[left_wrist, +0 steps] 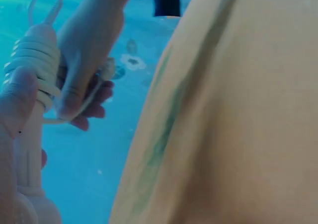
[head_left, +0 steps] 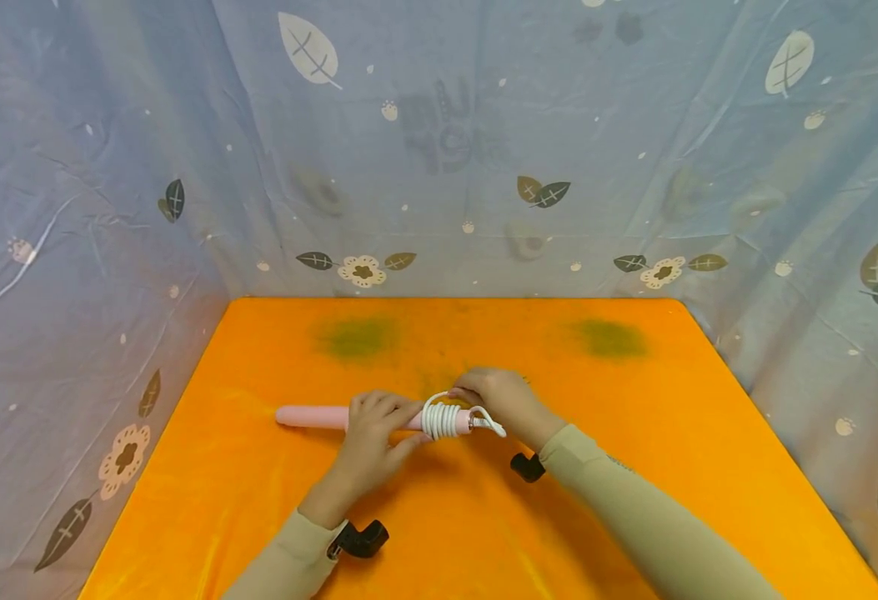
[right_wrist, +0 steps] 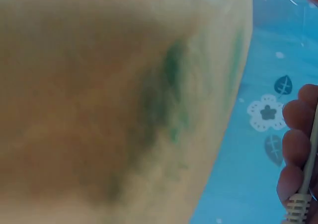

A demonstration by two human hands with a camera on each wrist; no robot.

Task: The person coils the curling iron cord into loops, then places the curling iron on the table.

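Observation:
A pink curling iron (head_left: 311, 417) lies crosswise in front of me, its barrel pointing left. My left hand (head_left: 371, 437) grips it around the middle, thumb close to the coils. White cord (head_left: 441, 421) is wound several times around the handle's right part, and a loop of it stands out past the handle end. My right hand (head_left: 509, 400) pinches the free stretch of cord just above and right of the coils. In the right wrist view, the cord runs along curled fingers (right_wrist: 295, 147) to a ribbed sleeve (right_wrist: 298, 209); the plug is hidden.
An orange-covered table (head_left: 423, 533) lies below, with two dark green smudges toward its far side. Bluish-grey curtains (head_left: 439, 167) printed with leaves and flowers enclose it at the back and both sides. Black wrist mounts (head_left: 363, 540) stick out beneath both forearms.

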